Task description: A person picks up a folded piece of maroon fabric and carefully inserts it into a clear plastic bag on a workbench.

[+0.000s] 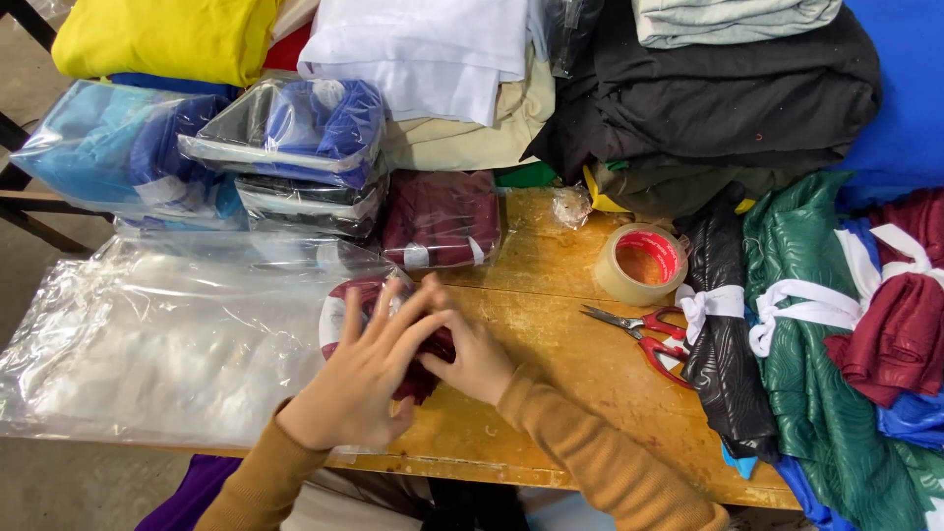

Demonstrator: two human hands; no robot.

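left hand [359, 379] fingers splayed over maroon cloth [366, 295], right hand [475, 359] pressing beside

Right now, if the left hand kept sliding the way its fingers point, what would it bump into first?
The left hand points up and to the right, across the maroon cloth bundle it presses. Past that, it would probably meet the bagged maroon cloth first, though depth is hard to judge.

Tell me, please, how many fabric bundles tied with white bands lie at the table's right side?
3: black bundle beside the scissors, green bundle next, maroon bundle at the edge; others may be hidden.
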